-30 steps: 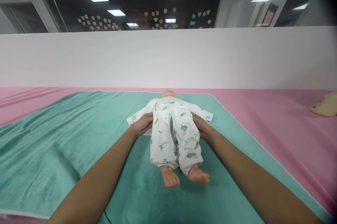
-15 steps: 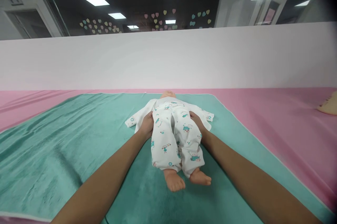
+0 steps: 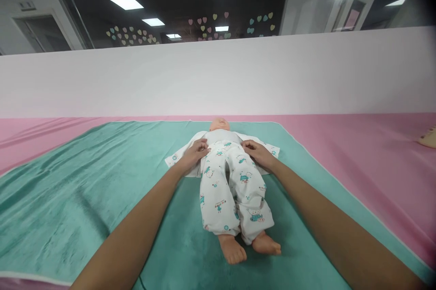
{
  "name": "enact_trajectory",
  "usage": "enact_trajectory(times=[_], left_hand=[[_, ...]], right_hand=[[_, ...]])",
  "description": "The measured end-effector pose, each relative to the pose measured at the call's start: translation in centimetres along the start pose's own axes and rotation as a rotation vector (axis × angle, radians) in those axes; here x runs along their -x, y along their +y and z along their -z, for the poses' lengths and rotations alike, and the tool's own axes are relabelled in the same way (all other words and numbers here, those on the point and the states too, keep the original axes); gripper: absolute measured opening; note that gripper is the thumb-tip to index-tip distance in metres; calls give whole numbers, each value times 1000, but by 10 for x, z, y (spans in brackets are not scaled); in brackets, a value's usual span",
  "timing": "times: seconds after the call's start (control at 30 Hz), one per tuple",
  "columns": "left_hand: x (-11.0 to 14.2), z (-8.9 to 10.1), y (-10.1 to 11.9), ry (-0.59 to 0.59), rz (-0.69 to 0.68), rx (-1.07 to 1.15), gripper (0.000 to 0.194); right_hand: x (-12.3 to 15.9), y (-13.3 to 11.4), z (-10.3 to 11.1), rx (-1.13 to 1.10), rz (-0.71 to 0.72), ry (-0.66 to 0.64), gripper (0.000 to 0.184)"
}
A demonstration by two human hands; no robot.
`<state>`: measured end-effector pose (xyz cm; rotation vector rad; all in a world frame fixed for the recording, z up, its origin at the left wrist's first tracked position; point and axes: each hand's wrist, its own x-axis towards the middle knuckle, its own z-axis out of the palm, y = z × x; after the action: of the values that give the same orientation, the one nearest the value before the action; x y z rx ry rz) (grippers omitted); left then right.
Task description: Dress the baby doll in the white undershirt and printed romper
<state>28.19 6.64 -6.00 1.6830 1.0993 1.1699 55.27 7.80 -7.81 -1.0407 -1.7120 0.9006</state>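
Observation:
A baby doll (image 3: 220, 124) lies on its back, head away from me and bare feet towards me. It wears white printed pants (image 3: 218, 190), whose waistband sits across its belly. Beneath its back a white long-sleeved top (image 3: 180, 153) is spread out, sleeves to both sides. At the left of the waistband my left hand (image 3: 195, 154) has its fingers bent, closed on the pants' edge. My right hand (image 3: 259, 153) mirrors it on the other side, fingers curled at the waistband. The doll's arms do not show.
A teal blanket (image 3: 136, 154) lies under the doll on a pink surface (image 3: 357, 154). Behind rises a low white wall (image 3: 218, 81) with dark glass above. Part of a beige object (image 3: 429, 138) shows at the right edge.
Both hands have shifted from the sides of the pants to the waistband. The raised pants have come down towards me, and the doll's chest now shows.

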Motion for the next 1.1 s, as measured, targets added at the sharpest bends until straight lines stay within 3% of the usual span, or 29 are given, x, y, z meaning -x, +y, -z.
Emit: enact_trajectory(times=[0.07, 0.17, 0.3, 0.43, 0.6, 0.73, 0.87, 1.0, 1.1], left_hand=[[-1, 5, 4, -80, -38, -111, 18], [-9, 6, 4, -24, -66, -215, 19], [-24, -1, -2, 177, -76, -427, 20], [-33, -13, -10, 365, -22, -561, 17], [-22, -17, -17, 331, -48, -627, 15], [-10, -12, -21, 281, 82, -355, 9], [-3, -9, -22, 126, 164, -94, 6], [-1, -5, -17, -78, 228, 229, 12], [1, -3, -14, -127, 267, 422, 17]], right_hand=[[-5, -3, 4, 62, 63, -67, 23], [-14, -4, 3, 160, 108, -93, 24], [-34, 2, -8, 307, 56, 97, 25], [-51, 15, -21, 312, -17, 291, 26], [-46, 24, -27, 292, -88, 374, 26], [-31, 22, -22, 246, -108, 281, 20], [-20, 19, -13, 162, -113, 154, 15], [-13, 13, -5, -184, -204, -75, 18], [-11, 11, -2, -425, -282, -164, 20]])
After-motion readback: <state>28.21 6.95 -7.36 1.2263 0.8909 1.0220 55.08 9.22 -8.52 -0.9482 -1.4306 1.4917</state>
